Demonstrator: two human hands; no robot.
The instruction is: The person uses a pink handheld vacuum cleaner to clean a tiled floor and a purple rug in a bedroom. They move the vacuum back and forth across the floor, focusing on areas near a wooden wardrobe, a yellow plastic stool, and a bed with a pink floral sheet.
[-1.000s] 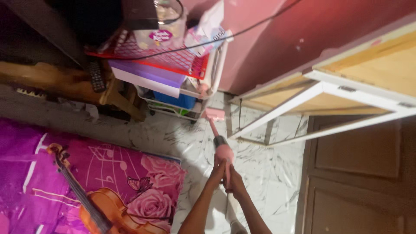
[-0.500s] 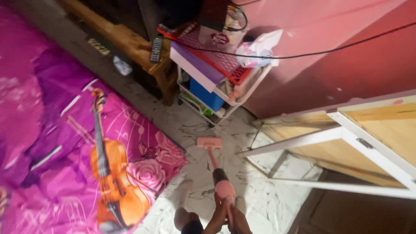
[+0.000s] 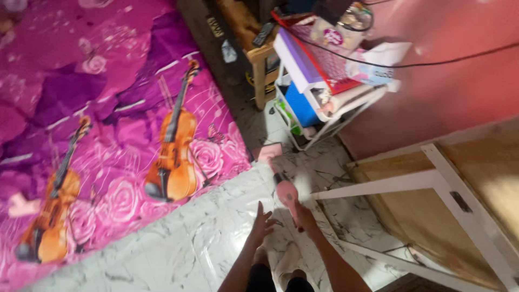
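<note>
One hand works: right hand (image 3: pixel 304 218) grips pink vacuum (image 3: pixel 285 193), its head (image 3: pixel 268 152) on marble floor (image 3: pixel 178 246) beside violin-print bedspread (image 3: pixel 108 124); left hand (image 3: pixel 263 221) free, fingers spread. Floor looks mostly clean; strip by white cart (image 3: pixel 330 116) remains

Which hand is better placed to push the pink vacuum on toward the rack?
Right. The right hand grips the vacuum by its handle, head on the floor near the rack. The left hand is open and off it.
</note>
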